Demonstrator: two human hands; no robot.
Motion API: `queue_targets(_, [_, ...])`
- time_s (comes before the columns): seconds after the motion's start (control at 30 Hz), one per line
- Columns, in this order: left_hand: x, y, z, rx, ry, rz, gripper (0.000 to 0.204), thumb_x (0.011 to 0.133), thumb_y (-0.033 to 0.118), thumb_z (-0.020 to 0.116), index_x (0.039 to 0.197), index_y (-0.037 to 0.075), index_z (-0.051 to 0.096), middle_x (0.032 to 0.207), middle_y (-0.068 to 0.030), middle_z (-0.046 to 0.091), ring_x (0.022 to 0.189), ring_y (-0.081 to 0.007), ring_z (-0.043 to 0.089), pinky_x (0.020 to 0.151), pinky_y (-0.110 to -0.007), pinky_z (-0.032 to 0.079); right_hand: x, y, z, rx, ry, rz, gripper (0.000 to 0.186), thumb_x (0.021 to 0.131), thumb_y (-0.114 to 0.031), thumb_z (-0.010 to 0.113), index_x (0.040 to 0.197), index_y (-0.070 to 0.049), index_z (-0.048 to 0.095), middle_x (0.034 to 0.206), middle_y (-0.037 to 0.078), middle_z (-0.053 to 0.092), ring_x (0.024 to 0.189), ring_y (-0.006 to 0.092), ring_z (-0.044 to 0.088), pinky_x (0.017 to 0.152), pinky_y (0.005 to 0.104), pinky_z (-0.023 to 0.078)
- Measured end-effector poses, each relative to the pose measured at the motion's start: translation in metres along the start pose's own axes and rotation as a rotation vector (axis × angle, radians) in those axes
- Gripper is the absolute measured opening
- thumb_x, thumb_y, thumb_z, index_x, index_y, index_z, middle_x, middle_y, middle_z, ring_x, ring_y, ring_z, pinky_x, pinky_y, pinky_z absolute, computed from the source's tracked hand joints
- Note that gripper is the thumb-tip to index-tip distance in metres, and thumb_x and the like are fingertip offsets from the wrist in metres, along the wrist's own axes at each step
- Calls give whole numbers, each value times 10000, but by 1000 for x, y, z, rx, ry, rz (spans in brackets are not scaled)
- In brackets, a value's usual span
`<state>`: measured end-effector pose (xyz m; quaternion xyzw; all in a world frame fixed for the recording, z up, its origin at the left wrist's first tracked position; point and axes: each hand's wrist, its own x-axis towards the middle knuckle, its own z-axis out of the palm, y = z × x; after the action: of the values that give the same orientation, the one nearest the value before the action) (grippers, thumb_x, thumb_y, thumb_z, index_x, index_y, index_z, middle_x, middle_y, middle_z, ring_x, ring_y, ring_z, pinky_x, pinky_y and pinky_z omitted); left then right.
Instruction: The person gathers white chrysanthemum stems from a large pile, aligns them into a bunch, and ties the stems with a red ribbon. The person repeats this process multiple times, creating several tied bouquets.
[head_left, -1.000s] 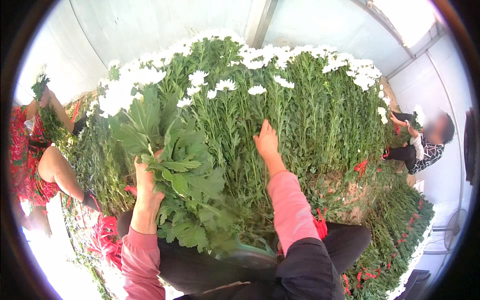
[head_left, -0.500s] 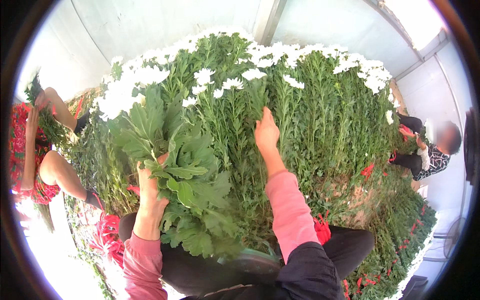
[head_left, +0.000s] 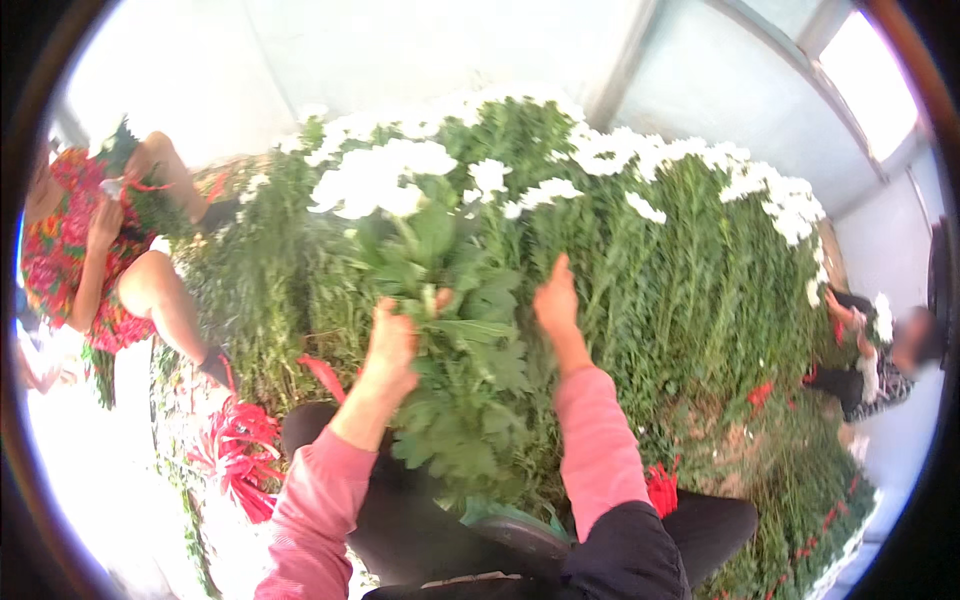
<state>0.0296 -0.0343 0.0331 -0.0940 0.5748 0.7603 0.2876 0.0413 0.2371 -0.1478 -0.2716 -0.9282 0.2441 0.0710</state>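
My left hand point(head_left: 392, 345) is closed round the stems of a bunch of white chrysanthemums point(head_left: 440, 300). The bunch stands nearly upright, with white heads at the top and broad green leaves hanging over my wrist and lap. Just to its right, my right hand point(head_left: 558, 305) has its fingers pinched at a chrysanthemum stem point(head_left: 545, 240) in the bed of cut flowers; the fingertips are partly lost among leaves. Rows of white-headed chrysanthemums point(head_left: 690, 250) lie beyond both hands, heads toward the wall.
Red ties point(head_left: 238, 450) lie in a heap at left; a red bundle point(head_left: 662, 488) sits by my right knee. One person point(head_left: 100, 240) in a floral garment sits at left, another person point(head_left: 870, 365) at far right, both among flowers. A pale wall point(head_left: 450, 50) stands behind.
The view has swung so the scene sits further right. My left hand and its bunch have come closer to my right hand, which remains among the stems.
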Motion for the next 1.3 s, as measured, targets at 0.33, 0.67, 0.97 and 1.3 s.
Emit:
queue_targets(0.33, [21,-14,15,-237,-38,213,174,905,78,704,1077,73,682,977,-16,708,825,-150,669,681,-331,561,-65,-18,-135,273,299,-126,630,1031,-169,543,1542,45,244,1523,252,399,1390,378,419,1134,416,355])
queue_targets(0.67, [15,5,17,-306,-138,159,575,872,386,784,1301,106,524,1197,-49,616,993,-181,609,817,-368,531,-125,-105,-199,590,285,-387,708,906,-136,708,1512,-13,362,1355,160,588,1243,253,578,1055,376,483])
queue_targets(0.97, [6,10,12,-388,-119,187,422,908,274,753,1229,87,551,1052,-34,640,864,-145,607,714,-353,531,-135,-129,-166,543,237,-524,769,822,12,753,1501,-32,394,1310,156,598,1181,247,588,1033,335,443])
queue_targets(1.3, [-7,13,-16,-413,-175,237,195,907,193,748,1052,73,699,950,12,676,825,-108,622,695,-315,523,-121,-115,-162,816,144,-324,768,881,-33,720,1536,0,319,1472,157,506,1267,196,541,1060,318,442])
